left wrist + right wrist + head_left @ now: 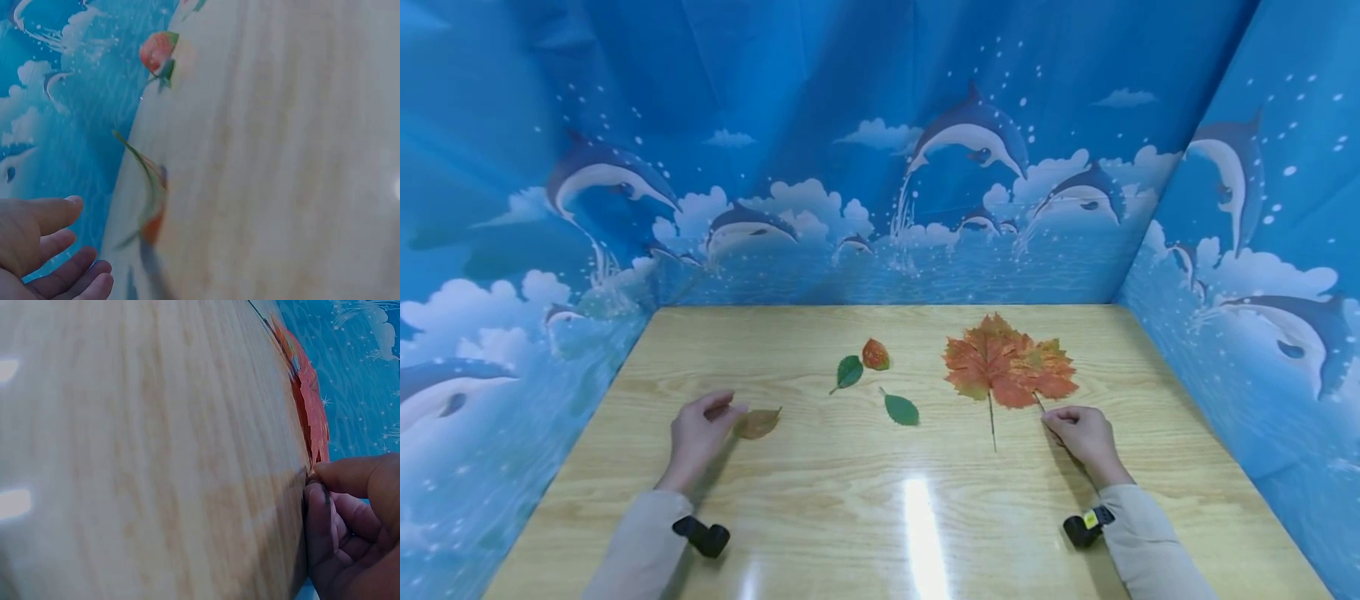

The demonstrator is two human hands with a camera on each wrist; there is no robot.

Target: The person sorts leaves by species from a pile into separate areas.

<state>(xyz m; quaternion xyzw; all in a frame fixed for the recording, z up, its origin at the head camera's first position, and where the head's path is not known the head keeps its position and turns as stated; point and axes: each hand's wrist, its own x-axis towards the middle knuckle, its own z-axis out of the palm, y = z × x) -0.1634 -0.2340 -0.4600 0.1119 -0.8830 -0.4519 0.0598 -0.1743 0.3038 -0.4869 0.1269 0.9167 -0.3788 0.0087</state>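
My right hand (1082,437) pinches the thin dark stem of an orange-red maple leaf (1045,371) between thumb and fingers; the right wrist view shows the stem crossing the fingertips. Overlapping it on the left lies a second maple leaf (981,358), its stem pointing toward me. On the other side, my left hand (700,433) is beside a brown leaf (758,424), thumb and fingertips right at its left end. Seen from the left wrist, the fingers (62,275) are spread and loosely bent, with a curled leaf (153,187) to their right and nothing between them.
Near the middle of the wood-grain table (820,500) lie a dark green leaf (848,372), a red leaf with a green edge (876,355) and another green leaf (901,409). Blue dolphin-print sheets (850,125) stand around the back and sides.
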